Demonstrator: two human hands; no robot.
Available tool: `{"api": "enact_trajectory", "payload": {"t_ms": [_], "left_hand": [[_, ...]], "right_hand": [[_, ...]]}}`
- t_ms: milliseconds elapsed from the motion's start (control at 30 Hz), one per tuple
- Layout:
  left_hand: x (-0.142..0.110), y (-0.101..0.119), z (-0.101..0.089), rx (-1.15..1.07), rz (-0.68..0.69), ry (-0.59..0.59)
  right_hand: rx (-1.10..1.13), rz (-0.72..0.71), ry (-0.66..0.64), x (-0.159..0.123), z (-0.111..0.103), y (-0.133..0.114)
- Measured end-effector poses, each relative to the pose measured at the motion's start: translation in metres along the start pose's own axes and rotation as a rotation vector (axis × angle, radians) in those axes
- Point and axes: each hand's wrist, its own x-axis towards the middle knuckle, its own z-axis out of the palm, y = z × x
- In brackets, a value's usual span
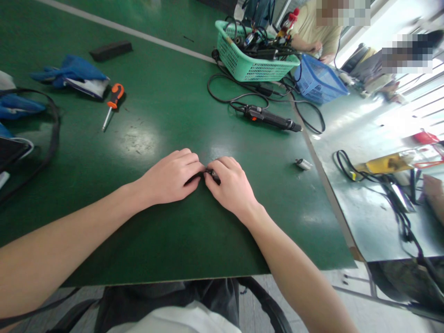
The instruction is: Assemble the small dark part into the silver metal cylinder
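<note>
Both of my hands meet above the green table, fingertips almost touching. My right hand (231, 182) is closed around a small dark and silver part (215, 176), mostly covered by its fingers. My left hand (176, 176) is closed too, its thumb and fingers pinched at the near end of that part; what they grip is hidden. To the right lies a small silver cylinder (304, 164) with a dark end, apart from both hands. Beyond them rests a black electric screwdriver (272, 118) with its cord.
A green basket (256, 69) of cables and tools stands at the back beside a blue basket (321, 85). An orange-handled screwdriver (114, 102), blue gloves (74, 74) and a dark block (111, 50) lie left. Two people sit at the right; cables (398, 210) cover the neighbouring table.
</note>
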Motion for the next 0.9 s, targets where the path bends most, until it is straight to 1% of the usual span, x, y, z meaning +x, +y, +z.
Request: {"api": "enact_trajectory", "payload": {"t_ms": [200,267,333,433,533,667,767,900], "left_hand": [[0.000,0.000,0.000,-0.007,-0.017,-0.007],[0.000,0.000,-0.001,-0.007,-0.018,-0.010],[0.000,0.001,-0.001,-0.006,-0.019,-0.009],[0.001,0.001,-0.002,-0.013,-0.017,-0.004],[0.000,0.001,-0.002,-0.031,-0.018,-0.001],[-0.001,0.000,-0.002,-0.049,-0.025,0.012],[-0.002,0.000,-0.002,-0.055,-0.029,0.020],[-0.002,0.001,-0.004,-0.057,-0.037,0.010]], "right_hand": [[-0.087,0.100,0.037,0.001,0.003,0.001],[-0.116,0.134,0.052,0.003,0.003,0.006],[-0.147,0.156,0.066,0.007,0.002,0.017],[-0.197,0.197,0.095,0.021,-0.001,0.050],[-0.230,0.266,0.133,0.040,-0.008,0.096],[-0.272,0.302,0.126,0.057,-0.022,0.156],[-0.342,0.362,0.108,0.058,-0.037,0.191],[-0.381,0.410,0.107,0.048,-0.062,0.228]]}}
